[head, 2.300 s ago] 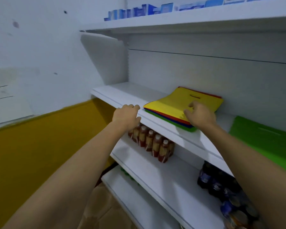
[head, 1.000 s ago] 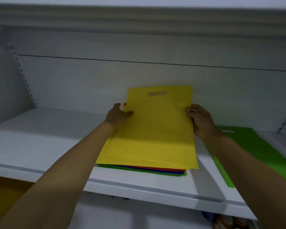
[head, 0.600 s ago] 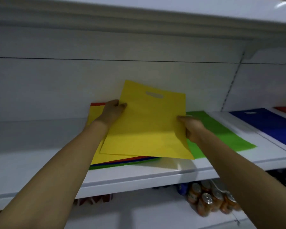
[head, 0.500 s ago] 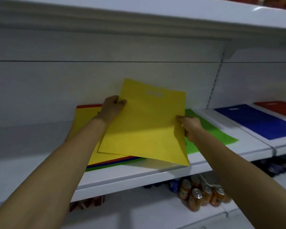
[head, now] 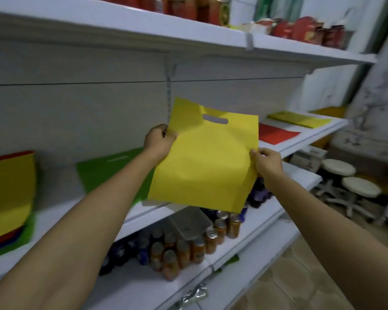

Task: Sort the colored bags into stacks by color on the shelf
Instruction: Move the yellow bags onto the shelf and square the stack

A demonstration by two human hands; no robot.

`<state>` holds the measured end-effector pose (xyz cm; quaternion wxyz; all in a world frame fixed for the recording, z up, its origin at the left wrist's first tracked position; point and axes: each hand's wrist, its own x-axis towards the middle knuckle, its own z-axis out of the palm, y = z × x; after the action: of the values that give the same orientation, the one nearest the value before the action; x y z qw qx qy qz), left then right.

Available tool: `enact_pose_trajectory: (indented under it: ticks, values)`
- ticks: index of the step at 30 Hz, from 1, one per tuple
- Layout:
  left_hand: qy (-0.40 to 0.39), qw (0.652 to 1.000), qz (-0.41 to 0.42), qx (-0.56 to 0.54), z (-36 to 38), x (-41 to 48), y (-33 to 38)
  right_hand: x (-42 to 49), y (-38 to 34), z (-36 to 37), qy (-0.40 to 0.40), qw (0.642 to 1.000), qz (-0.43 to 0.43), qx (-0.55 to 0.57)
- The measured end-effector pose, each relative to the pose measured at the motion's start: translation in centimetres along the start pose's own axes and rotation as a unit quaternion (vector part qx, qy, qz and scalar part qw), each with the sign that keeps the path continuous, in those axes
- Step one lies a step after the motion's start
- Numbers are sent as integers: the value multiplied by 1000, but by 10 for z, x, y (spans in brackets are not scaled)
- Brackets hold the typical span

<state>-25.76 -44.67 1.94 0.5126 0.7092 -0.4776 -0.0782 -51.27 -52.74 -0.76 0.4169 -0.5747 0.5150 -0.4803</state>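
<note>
Yellow bag, where is it?
- In the air before the shelf, above its front edge. Left hand pinches one side edge, right hand the other, fingers clamped.

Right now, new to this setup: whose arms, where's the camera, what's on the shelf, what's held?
No machine: a person's two bare arms, filmed by one wide-angle camera worn on their head, looking forward and down. Every picture is that same view; the last is now. The left hand and right hand each pinch a side edge of one yellow bag, holding it in the air in front of the shelf. On the shelf lie a mixed pile with yellow on top at far left, a green bag, a red bag and a yellow stack at the far end. Bottles stand below.
</note>
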Motion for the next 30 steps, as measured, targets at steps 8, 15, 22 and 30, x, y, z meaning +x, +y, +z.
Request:
enact_pose_trajectory:
  ticks: [8, 15, 22, 30]
  values:
    - [-80, 994, 35, -60, 170, -3, 93, 66, 42, -166, 87, 996, 23, -23]
    - [-167, 973, -9, -157, 277, -19, 156, 99, 79, -268, 171, 984, 52, -7]
    - [-290, 924, -68, -239, 362, -29, 173, 133, 100, -323, 274, 959, 70, 11]
    - [-190, 963, 59, -183, 475, -6, 172, 197, 132, -359, 262, 961, 83, 13]
